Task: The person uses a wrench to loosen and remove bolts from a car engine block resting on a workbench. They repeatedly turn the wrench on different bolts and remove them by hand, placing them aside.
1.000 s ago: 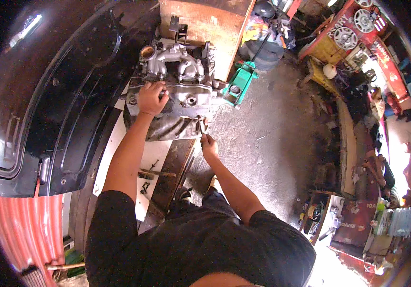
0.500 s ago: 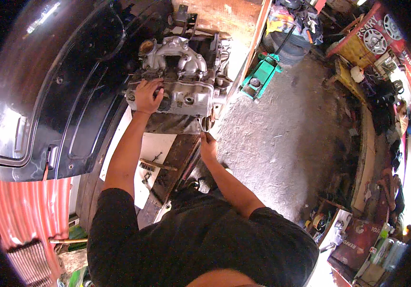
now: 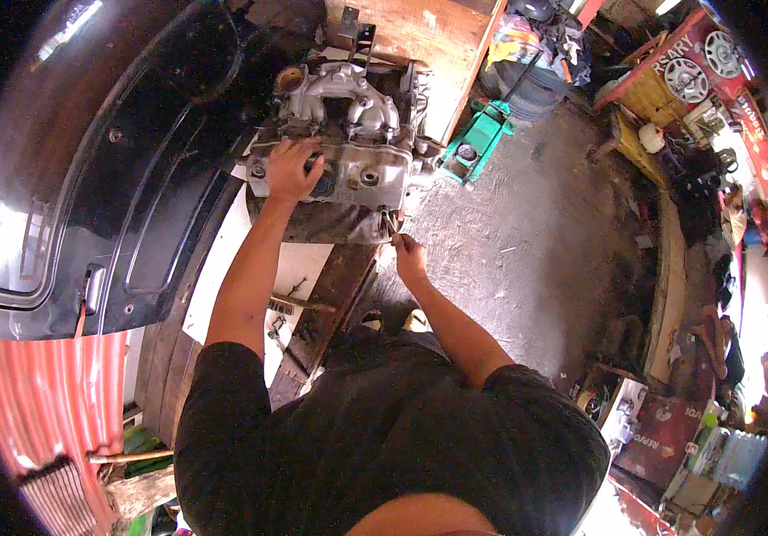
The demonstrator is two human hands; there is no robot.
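A grey metal engine with a curved intake manifold on top lies on the workbench in front of me. My left hand rests on the left part of its cover, fingers stretched out and thumb apart, beside a dark round cap. At the engine's near right corner my right hand is closed on a slim metal wrench. The wrench points up toward the cover's lower edge. Its far end is too small to make out clearly.
A black car panel curves along the left. Several small tools lie on the wooden bench nearer me. Right of the engine, a green floor jack stands on the concrete floor. Cluttered shelves and boxes line the far right.
The view has shifted slightly, and the engine sits a little farther right in it. The right hand still grips the wrench, now more slanted; the left hand stays on the cover.
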